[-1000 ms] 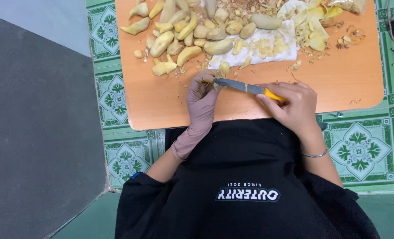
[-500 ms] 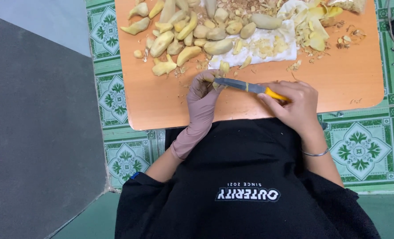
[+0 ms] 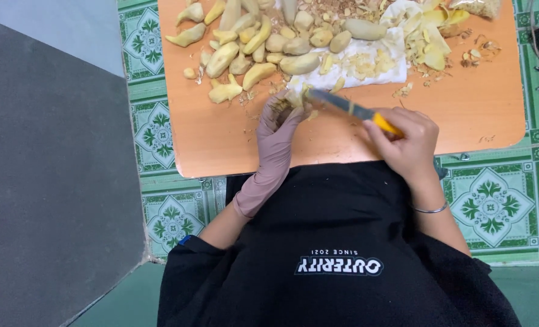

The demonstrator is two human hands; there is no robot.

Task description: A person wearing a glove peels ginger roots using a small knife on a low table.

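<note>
My left hand (image 3: 277, 130), in a pinkish glove, grips a small pale yellow fruit piece (image 3: 294, 99) over the orange board (image 3: 463, 115). My right hand (image 3: 406, 139), bare with a thin bracelet, holds a knife (image 3: 351, 109) by its yellow handle. The blade tip rests against the fruit piece in my left hand. A pile of peeled yellowish fruit pieces (image 3: 251, 42) lies just beyond my hands.
A white cloth (image 3: 366, 60) with peel scraps lies at the board's far middle. Yellow peelings (image 3: 430, 36) sit far right. Green patterned floor tiles (image 3: 490, 203) surround the board. A grey wall (image 3: 51, 181) stands at the left.
The knife has shifted slightly toward the far side, its blade working against the fruit piece. My left hand has turned the piece a little.
</note>
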